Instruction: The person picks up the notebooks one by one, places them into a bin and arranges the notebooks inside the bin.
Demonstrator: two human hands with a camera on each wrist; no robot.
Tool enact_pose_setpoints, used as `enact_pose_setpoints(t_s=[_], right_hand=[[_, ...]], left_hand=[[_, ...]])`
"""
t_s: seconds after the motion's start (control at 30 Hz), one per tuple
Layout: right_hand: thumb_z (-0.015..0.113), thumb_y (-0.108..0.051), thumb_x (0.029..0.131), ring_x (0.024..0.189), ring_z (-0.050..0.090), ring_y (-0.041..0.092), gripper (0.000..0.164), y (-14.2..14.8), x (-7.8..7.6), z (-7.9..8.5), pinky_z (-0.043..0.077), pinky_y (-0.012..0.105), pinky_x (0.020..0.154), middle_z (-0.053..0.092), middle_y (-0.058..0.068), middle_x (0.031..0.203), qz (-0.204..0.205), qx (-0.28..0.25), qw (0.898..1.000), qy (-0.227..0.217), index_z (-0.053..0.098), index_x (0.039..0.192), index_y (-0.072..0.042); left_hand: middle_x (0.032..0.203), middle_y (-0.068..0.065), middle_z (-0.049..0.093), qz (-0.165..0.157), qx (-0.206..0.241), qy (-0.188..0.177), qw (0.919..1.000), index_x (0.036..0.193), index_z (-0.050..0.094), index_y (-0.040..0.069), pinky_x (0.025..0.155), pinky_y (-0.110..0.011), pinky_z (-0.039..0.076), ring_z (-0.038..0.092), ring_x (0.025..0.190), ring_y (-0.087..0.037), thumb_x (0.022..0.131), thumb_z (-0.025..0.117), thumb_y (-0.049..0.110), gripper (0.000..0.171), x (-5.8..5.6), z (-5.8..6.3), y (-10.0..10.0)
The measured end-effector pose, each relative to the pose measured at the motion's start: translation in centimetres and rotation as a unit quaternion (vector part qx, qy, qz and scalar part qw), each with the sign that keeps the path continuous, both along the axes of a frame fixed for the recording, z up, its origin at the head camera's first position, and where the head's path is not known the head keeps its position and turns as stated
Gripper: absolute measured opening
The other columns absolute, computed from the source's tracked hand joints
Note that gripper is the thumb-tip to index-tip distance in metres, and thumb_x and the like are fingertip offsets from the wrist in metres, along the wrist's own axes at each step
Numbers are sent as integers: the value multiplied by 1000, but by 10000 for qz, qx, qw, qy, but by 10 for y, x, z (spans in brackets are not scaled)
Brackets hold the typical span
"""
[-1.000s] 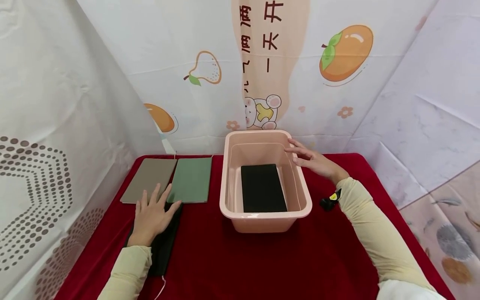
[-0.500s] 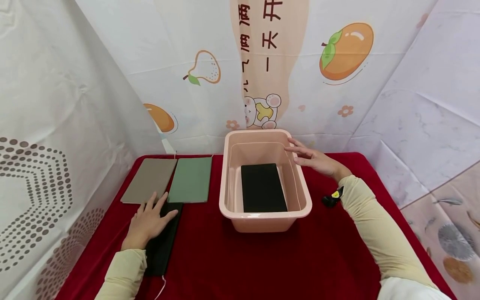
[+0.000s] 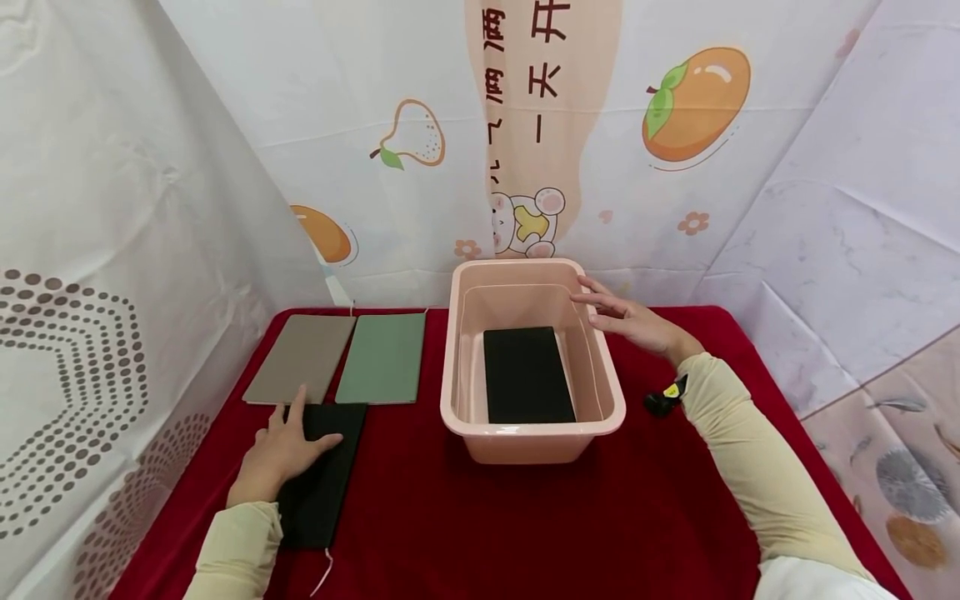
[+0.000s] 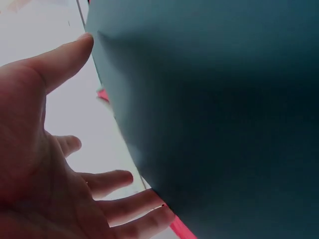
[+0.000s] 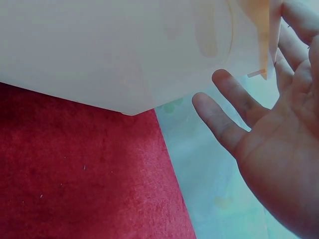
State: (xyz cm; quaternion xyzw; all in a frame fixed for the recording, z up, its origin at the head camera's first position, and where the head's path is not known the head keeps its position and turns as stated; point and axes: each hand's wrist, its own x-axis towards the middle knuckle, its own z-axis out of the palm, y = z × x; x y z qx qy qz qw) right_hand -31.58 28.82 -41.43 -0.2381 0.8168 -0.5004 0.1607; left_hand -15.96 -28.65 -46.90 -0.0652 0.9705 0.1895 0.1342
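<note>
I see the left hand [image 3: 274, 454], spread and empty, over the black book's [image 3: 324, 492] left side, long axis roughly along the counter's [image 3: 405, 533] left edge, the right hand [image 3: 637, 325] loose, empty, by the tub [image 3: 532, 430].

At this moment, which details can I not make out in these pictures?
Head view: part of the left-side black notebook, behind the left hand.
Head view: any writing on the yellow label, too small.
Right wrist view: part of the right hand, cut off by the right edge.

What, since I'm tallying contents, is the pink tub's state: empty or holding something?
Holding something: the head view shows a black book inside the pink tub; anything beneath it would be hidden.
</note>
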Motion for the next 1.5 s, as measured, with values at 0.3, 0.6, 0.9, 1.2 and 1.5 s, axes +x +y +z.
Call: enact_pose_setpoints(t_s=[0.3,0.6,0.9,1.2,1.5], right_hand=[[54,-29,105,160,5,23,54,0,1,-3,17,66,123,10,-19,171,-30,-26,10000,26,42,157,-16],[54,-28,106,160,4,22,54,0,-1,-6,19,66,123,9,-19,171,-45,-132,9999,41,41,156,-14],[53,-28,106,160,6,22,53,-1,0,-8,20,65,123,10,-19,171,-108,-201,9997,-5,42,156,-14],[53,-31,106,160,5,20,53,1,4,-7,18,65,124,10,-22,170,-217,-175,9996,-46,41,157,-18],[52,-27,106,160,4,23,54,-1,1,-9,18,67,124,10,-18,171,-118,-302,9995,-27,40,157,-14]], left_hand=[[146,-53,17,272,45,-70,9996,161,-20,11,89,-78,43,25,129,-72,88,65,68,126,7,-3,-18],[134,-54,19,568,43,-190,9982,160,-20,5,83,-73,45,29,118,-69,85,69,67,133,9,-3,-21],[134,-57,16,799,168,-237,9964,158,-21,0,93,-78,39,26,119,-74,77,76,70,145,6,-6,-25],[142,-61,3,886,442,-551,9936,158,-20,-2,102,-84,27,13,126,-84,69,79,74,153,-3,-7,-31],[145,-59,-8,781,710,-856,9907,157,-22,-2,105,-85,22,5,131,-83,70,81,72,154,-11,-11,-43]])
